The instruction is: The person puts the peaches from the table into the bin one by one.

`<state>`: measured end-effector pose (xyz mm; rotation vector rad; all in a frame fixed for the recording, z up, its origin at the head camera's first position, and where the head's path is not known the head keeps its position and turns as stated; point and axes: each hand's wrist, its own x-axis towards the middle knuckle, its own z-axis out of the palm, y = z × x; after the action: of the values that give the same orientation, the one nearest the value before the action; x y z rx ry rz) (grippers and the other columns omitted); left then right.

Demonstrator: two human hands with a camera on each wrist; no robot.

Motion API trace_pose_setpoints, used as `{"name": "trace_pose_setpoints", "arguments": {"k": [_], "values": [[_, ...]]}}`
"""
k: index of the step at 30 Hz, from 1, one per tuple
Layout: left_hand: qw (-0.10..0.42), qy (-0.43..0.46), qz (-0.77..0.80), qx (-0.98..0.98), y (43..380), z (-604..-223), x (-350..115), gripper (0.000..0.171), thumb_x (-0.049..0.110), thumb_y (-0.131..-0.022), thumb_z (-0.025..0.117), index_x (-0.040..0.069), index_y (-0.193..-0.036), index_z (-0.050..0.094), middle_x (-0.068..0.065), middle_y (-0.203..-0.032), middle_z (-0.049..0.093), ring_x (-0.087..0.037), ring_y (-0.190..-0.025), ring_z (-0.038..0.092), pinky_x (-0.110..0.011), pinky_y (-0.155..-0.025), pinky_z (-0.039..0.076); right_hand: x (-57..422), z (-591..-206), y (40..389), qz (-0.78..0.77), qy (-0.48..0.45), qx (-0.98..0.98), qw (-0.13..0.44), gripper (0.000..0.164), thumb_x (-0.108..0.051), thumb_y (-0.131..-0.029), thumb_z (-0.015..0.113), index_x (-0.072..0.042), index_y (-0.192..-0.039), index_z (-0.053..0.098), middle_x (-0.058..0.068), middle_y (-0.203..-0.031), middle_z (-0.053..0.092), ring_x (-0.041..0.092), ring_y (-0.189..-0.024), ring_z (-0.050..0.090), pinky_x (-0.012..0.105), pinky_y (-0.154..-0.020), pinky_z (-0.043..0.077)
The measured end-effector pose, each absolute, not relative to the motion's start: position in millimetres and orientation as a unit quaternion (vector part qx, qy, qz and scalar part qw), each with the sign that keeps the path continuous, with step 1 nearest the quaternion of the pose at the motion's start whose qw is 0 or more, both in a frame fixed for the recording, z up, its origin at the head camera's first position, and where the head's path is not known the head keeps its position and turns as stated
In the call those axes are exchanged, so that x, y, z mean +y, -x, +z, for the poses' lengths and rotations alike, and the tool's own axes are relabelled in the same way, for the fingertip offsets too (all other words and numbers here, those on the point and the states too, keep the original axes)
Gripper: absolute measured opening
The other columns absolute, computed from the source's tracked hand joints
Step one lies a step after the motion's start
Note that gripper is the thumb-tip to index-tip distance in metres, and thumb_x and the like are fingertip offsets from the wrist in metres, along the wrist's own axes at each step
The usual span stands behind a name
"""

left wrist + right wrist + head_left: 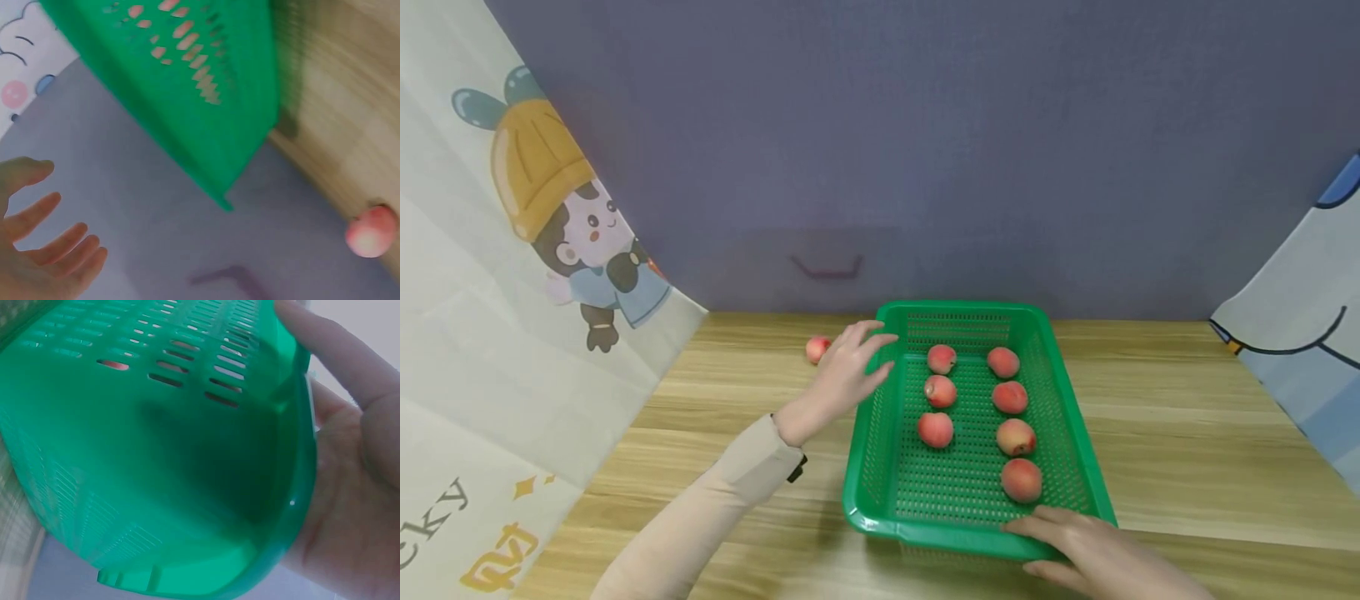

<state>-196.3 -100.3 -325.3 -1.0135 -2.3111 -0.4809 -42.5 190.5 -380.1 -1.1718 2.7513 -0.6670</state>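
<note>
A green perforated plastic basket [910, 530] sits on the wooden table. Inside it, peaches [936, 430] stand in two rows running front to back, three on the left and several on the right. Over the basket's left rim is my left hand [847, 367], its fingers spread and nothing in them. One more peach [817, 349] lies on the table left of the basket, partly behind that hand; the left wrist view shows this peach [371, 232] too. My right hand [1086, 546] grips the near right corner of the rim, thumb on the outer side.
A grey-purple panel [970, 167] with a dark bracket-shaped mark [827, 273] rises behind the table [1165, 433]. Printed cloths hang at both sides, one with a cartoon figure in a yellow hat [542, 167]. A small black device [797, 468] is at the left wrist.
</note>
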Motion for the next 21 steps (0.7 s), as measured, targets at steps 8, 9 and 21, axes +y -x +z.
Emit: {"name": "trace_pose_setpoints", "arguments": {"k": [8, 9, 21], "values": [[0.279, 0.341, -0.219, -0.871, 212, -341, -118, 0.033, 0.004, -0.072, 0.069, -0.001, -0.103, 0.06, -0.02, -0.111, 0.052, -0.033, -0.104, 0.048, -0.043, -0.087, 0.041, 190, -378, 42, -0.216, 0.379, 0.899, 0.041, 0.039, -0.041, -0.084, 0.053, -0.02, -0.117, 0.056, -0.001, -0.11, 0.058, 0.013, -0.095, 0.057, 0.027, -0.066, 0.049], [0.279, 0.337, -0.218, -0.872, 214, -342, -120, 0.033, 0.004, -0.072, 0.069, -0.001, -0.104, 0.06, -0.02, -0.111, 0.052, -0.033, -0.105, 0.048, -0.045, -0.087, 0.041, 190, -378, 42, -0.216, 0.379, 0.899, 0.042, 0.039, -0.041, -0.084, 0.053, -0.02, -0.117, 0.056, -0.001, -0.11, 0.058, 0.013, -0.095, 0.056, 0.027, -0.066, 0.049], [0.224, 0.282, -0.21, -0.909, 229, -353, -140, 0.039, 0.004, -0.074, 0.067, -0.002, -0.111, 0.056, -0.02, -0.115, 0.049, -0.033, -0.108, 0.044, -0.045, -0.093, 0.036, 191, -380, 43, -0.22, 0.385, 0.895, 0.04, 0.039, -0.039, -0.084, 0.054, -0.02, -0.118, 0.055, -0.002, -0.109, 0.058, 0.012, -0.094, 0.056, 0.026, -0.066, 0.049]]}}
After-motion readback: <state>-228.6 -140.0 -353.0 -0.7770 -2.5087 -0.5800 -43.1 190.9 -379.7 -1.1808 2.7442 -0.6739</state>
